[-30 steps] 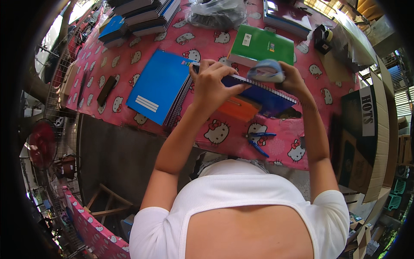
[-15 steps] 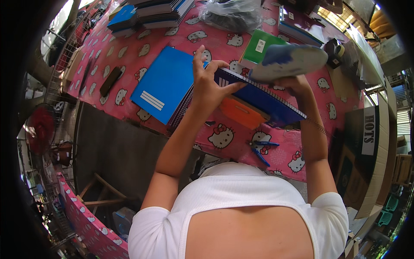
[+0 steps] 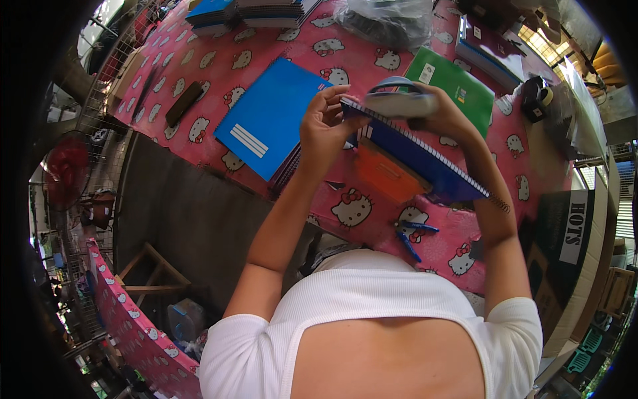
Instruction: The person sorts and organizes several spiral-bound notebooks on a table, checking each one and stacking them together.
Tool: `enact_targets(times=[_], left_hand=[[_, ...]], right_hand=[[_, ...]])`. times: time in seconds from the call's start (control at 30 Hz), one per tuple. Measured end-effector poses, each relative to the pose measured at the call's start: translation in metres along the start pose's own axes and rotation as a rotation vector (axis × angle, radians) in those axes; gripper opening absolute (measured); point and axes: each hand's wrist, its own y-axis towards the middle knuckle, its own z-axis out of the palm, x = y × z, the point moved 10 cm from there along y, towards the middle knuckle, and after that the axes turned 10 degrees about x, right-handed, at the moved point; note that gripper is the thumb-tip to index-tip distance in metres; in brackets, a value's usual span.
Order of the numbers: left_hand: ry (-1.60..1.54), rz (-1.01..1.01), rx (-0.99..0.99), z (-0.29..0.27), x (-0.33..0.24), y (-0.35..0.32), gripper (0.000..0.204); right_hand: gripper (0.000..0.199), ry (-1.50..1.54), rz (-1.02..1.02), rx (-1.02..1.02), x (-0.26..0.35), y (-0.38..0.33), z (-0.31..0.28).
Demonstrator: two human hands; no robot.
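Both hands hold a dark-blue spiral notebook [image 3: 425, 156] tilted above the counter [image 3: 199, 100]. The left hand [image 3: 325, 126] pinches its upper corner shut; the right hand [image 3: 442, 116] grips the top edge together with a grey-blue pouch [image 3: 399, 103]. It looks light and floppy, best held near the stiffer wire spine.

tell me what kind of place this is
Probably a stationery stall or small shop counter. Stacks of notebooks sit at the far edge of a table under a pink cartoon-print cloth, with more notebooks laid out singly, such as the blue notebook, and cardboard boxes stand beside it.
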Motion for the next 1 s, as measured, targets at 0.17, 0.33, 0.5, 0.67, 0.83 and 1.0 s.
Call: enact_targets(times=[0.17,0.33,0.5,0.67,0.83,1.0], left_hand=[[0.053,-0.123,-0.004,-0.007,0.01,-0.006,0.042],[-0.013,-0.248,0.044,-0.012,0.011,-0.003,0.036],[-0.075,-0.26,0.32,0.009,0.028,0.026,0.028],[-0.202,0.226,0.462,0.061,-0.116,0.035,0.028],[0.509,0.623,0.375,0.09,-0.204,-0.056,0.016],[0.485,0.215,0.538,0.1,-0.052,-0.11,0.016]], right_hand=[[0.06,-0.109,0.087,-0.087,0.001,0.005,-0.012],[0.037,-0.563,0.331,-0.594,-0.051,-0.088,-0.063],[0.057,-0.724,1.121,-0.796,-0.177,-0.296,-0.09],[0.069,-0.927,0.883,-0.805,-0.102,-0.313,-0.028],[0.061,-0.45,0.318,-0.524,-0.037,-0.257,0.102],[0.054,-0.624,0.35,-0.43,-0.015,-0.234,0.17]])
